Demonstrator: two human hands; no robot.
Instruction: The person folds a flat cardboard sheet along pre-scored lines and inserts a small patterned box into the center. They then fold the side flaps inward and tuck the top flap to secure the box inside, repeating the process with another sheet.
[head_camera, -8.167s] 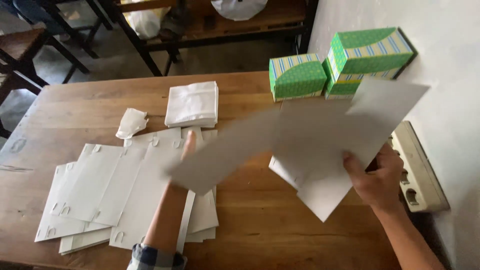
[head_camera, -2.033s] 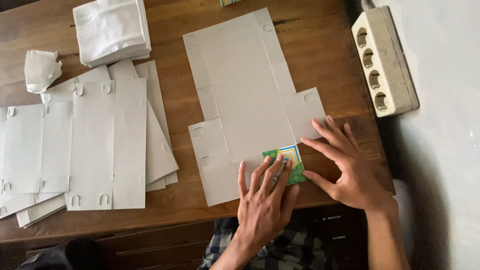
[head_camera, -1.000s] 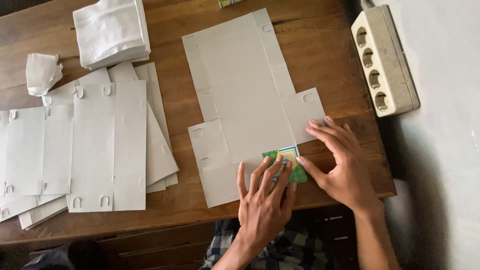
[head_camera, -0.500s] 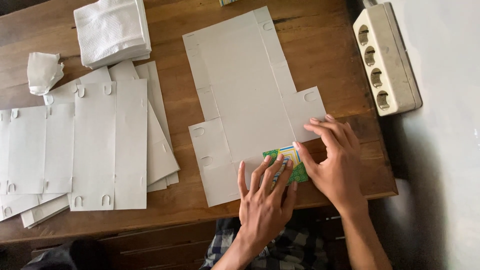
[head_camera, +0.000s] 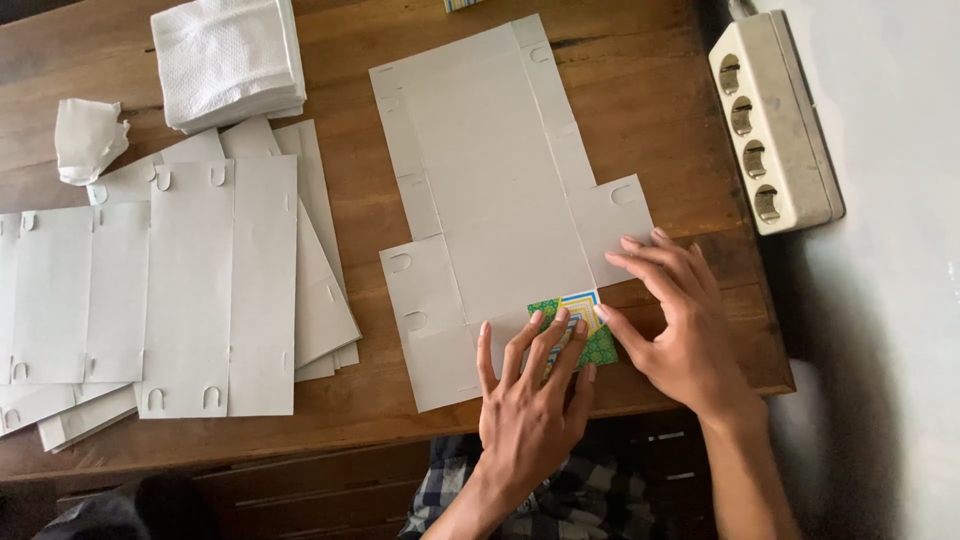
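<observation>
A flat grey cardboard box blank (head_camera: 500, 190) lies unfolded on the wooden table (head_camera: 660, 110), blank side up. Its near flap (head_camera: 580, 308) is folded over and shows a green and blue printed pattern. My left hand (head_camera: 530, 400) lies flat with its fingers spread on that folded flap, pressing it down. Beside it, my right hand (head_camera: 680, 320) touches the flap's right edge with its fingertips, while its other fingers rest on the blank's right side tab. Neither hand grips anything.
A pile of several more flat grey blanks (head_camera: 170, 290) covers the table's left side. A stack of white tissues (head_camera: 228, 58) and a crumpled tissue (head_camera: 88, 138) sit at the far left. A beige power strip (head_camera: 775, 125) lies by the white wall at right.
The blank, held up in the air earlier, now lies flat with its near flap folded. In the last second my right hand has slid left along the flap's edge.
</observation>
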